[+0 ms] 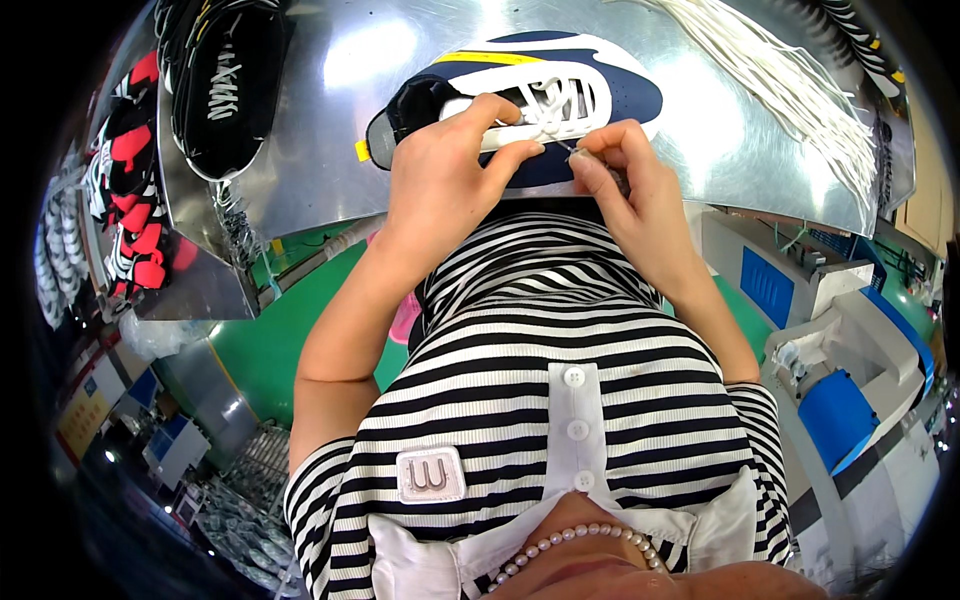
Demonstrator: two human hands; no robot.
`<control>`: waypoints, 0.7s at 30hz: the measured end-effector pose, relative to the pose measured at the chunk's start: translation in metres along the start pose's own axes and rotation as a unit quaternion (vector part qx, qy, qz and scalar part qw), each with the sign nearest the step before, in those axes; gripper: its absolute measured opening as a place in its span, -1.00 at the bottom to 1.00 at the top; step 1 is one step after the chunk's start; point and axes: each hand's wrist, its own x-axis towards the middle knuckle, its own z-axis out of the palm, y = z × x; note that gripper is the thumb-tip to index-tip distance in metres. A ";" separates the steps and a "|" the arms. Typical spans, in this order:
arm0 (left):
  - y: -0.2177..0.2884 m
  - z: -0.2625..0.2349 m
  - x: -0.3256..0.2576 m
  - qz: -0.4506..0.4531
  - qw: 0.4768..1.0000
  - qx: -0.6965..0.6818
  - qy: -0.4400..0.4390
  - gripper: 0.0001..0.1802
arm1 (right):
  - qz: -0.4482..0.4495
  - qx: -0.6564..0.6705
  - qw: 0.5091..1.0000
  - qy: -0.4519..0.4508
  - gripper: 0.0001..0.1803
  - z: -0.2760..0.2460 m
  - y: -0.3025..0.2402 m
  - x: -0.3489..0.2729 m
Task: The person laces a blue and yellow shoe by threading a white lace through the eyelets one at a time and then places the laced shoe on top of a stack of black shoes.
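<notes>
A navy, white and yellow sneaker lies on its sole on the metal table, its toe to the right and its black-lined opening to the left. White lace crosses its eyelets near the toe. My left hand grips the sneaker's near eyelet edge, thumb outside and index finger over the opening. Close to that edge, my right hand pinches a thin metal tool, whose tip touches or nearly touches the eyelet edge. My fingers hide most of this tool, so its exact kind cannot be made out.
A bundle of white laces lies at the table's right. Black shoes with grey lacing stand at the left, beside red, black and white shoes. A grey and blue machine stands at right, below the metal table.
</notes>
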 end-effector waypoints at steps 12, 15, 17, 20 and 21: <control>-0.003 0.003 -0.002 0.128 0.990 0.053 -0.032 -0.74 | 0.055 -0.042 0.998 -0.011 -0.82 0.013 -0.002 0.016; -0.003 0.003 -0.002 0.122 0.990 0.054 -0.036 -0.73 | 0.071 -0.079 0.994 -0.022 -0.79 0.019 -0.006 0.026; -0.002 0.003 -0.004 0.092 0.995 0.028 -0.036 -0.72 | 0.101 -0.089 0.989 -0.062 -0.79 0.005 -0.010 0.025; -0.003 -0.001 -0.007 0.043 0.998 -0.023 -0.050 -0.72 | 0.100 -0.105 0.988 -0.047 -0.83 -0.032 -0.012 0.013; -0.001 -0.003 -0.004 0.028 0.996 -0.041 -0.069 -0.73 | 0.069 -0.071 0.995 0.004 -0.83 -0.036 -0.011 0.016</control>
